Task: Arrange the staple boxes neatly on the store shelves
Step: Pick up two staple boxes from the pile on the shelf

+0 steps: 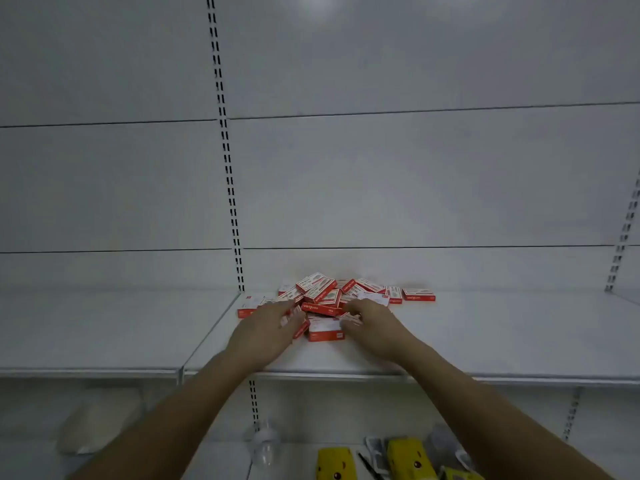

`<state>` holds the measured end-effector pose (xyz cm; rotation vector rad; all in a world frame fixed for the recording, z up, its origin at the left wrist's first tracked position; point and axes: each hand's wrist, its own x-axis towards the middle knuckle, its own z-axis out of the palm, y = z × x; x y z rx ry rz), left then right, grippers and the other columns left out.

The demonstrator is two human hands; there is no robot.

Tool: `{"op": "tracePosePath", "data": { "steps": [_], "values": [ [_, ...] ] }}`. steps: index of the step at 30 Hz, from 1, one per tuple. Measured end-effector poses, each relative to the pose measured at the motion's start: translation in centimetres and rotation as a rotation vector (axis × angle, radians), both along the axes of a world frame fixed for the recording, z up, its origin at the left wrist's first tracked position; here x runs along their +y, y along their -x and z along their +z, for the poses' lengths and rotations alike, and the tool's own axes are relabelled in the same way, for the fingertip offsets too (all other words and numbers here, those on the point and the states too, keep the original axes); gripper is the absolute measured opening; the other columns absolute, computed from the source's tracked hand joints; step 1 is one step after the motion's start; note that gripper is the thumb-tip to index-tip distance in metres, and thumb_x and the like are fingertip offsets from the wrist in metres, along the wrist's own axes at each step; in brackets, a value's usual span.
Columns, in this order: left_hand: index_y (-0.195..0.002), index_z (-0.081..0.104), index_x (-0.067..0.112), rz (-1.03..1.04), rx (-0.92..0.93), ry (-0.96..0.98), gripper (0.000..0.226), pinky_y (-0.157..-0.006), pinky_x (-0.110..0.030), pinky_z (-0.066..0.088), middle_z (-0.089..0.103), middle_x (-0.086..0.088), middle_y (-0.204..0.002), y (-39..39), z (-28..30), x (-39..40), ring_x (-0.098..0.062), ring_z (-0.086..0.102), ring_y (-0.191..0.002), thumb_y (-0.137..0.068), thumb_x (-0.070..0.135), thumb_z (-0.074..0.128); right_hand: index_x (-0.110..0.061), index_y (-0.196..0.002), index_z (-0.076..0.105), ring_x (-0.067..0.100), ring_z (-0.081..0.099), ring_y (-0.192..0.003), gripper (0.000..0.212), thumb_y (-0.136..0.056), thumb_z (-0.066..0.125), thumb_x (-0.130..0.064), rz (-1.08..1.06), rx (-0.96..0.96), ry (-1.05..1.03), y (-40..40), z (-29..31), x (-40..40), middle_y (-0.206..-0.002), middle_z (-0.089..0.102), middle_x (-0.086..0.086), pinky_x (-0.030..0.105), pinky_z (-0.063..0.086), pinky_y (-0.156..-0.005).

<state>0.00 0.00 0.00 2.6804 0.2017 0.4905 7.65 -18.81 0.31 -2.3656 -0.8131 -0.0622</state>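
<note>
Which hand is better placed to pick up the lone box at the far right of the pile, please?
Right: the right hand is nearer the lone box; the left hand is across the pile.

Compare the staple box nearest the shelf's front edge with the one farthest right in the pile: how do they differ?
The nearest box lies between the left hand and right hand; the far-right box sits apart from both. The nearest box butts against the heap; the far-right box lies at its outer edge, close to the back panel. Both are red and white and lie flat on the shelf.
</note>
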Motion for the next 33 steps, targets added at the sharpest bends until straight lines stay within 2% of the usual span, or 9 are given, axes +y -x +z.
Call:
{"op": "tracePosePath", "data": {
  "steps": [4,7,11,14,17,21,24,30,33],
  "values": [
    [-0.143,0.040,0.031,0.092,-0.009,0.029,0.050,-0.104,-0.036,0.040,0.046,0.004,-0.145,-2.3,-0.9,1.4,-0.014,0.045,-0.129,-0.098,0.052,0.036,-0.016,-0.123,0.057,0.016,0.059,-0.109,0.030,-0.096,0.053,-0.029,0.001,0.043,-0.041,-3.2,-0.6,1.1,-0.125,0.062,0.002,0.024,0.046,-0.086],
    [-0.138,0.046,0.031,0.130,-0.067,0.060,0.046,-0.098,-0.036,0.046,0.052,0.006,-0.138,-3.6,-1.9,2.2,-0.012,0.049,-0.123,-0.097,0.050,0.039,-0.018,-0.123,0.054,0.015,0.062,-0.106,0.033,-0.094,0.057,-0.033,0.005,0.098,-0.094,-5.0,-1.5,2.3,-0.123,0.063,-0.001,0.018,0.045,-0.077],
    [-0.129,0.056,0.028,0.130,-0.200,0.114,0.037,-0.078,-0.017,0.043,0.060,0.007,-0.121,-4.1,-3.0,2.7,-0.005,0.052,-0.106,-0.097,0.043,0.043,-0.020,-0.119,0.053,0.012,0.065,-0.102,0.034,-0.089,0.065,-0.030,0.029,0.096,-0.195,-6.0,-2.4,2.8,-0.115,0.064,-0.005,0.018,0.049,-0.078],
    [-0.125,0.057,0.028,0.109,-0.219,0.182,0.031,-0.076,-0.009,0.038,0.057,0.008,-0.120,-4.1,-4.1,3.4,-0.005,0.051,-0.106,-0.098,0.036,0.045,-0.026,-0.106,0.055,0.007,0.064,-0.088,0.027,-0.085,0.071,-0.026,0.097,0.119,-0.270,-6.0,-3.1,1.8,-0.098,0.062,-0.015,0.015,0.054,-0.072],
    [-0.124,0.056,0.030,0.091,-0.226,0.255,0.028,-0.083,-0.020,0.048,0.056,0.008,-0.119,-4.3,-4.3,3.9,-0.008,0.052,-0.107,-0.098,0.035,0.045,-0.027,-0.119,0.055,0.007,0.061,-0.088,0.042,-0.083,0.072,-0.016,0.153,0.111,-0.313,-5.9,-3.1,0.5,-0.104,0.058,-0.011,0.016,0.054,-0.077],
    [-0.123,0.058,0.028,0.059,-0.182,0.150,0.034,-0.084,-0.019,0.037,0.057,0.011,-0.118,-4.6,-4.3,3.8,-0.006,0.048,-0.108,-0.097,0.043,0.043,-0.028,-0.128,0.055,0.003,0.056,-0.094,0.047,-0.084,0.071,-0.023,0.202,0.028,-0.173,-5.9,-2.4,-0.4,-0.113,0.048,-0.013,0.008,0.045,-0.082],
    [-0.122,0.058,0.031,0.048,-0.140,0.086,0.047,-0.095,-0.029,0.039,0.059,0.012,-0.123,-4.7,-4.7,3.7,-0.008,0.047,-0.114,-0.087,0.052,0.035,-0.027,-0.128,0.054,0.002,0.055,-0.093,0.047,-0.084,0.071,-0.027,0.193,0.022,-0.127,-6.1,-2.2,-0.4,-0.116,0.048,-0.012,0.005,0.043,-0.080],
    [-0.120,0.057,0.034,0.027,-0.141,0.056,0.061,-0.099,-0.039,0.041,0.059,0.014,-0.124,-4.8,-5.0,3.8,-0.009,0.047,-0.116,-0.079,0.067,0.024,-0.028,-0.126,0.053,0.006,0.056,-0.104,0.047,-0.083,0.072,-0.029,0.177,0.069,-0.069,-6.6,-2.1,0.1,-0.119,0.057,-0.011,0.029,0.049,-0.098],
    [-0.119,0.060,0.031,0.014,-0.200,0.056,0.062,-0.094,-0.030,0.040,0.059,0.016,-0.117,-4.6,-4.7,3.5,-0.005,0.047,-0.109,-0.079,0.066,0.026,-0.028,-0.129,0.052,0.004,0.055,-0.102,0.048,-0.085,0.069,-0.037,0.158,0.112,-0.013,-6.8,-1.8,0.5,-0.118,0.054,-0.013,0.023,0.049,-0.093]
  ]
}}
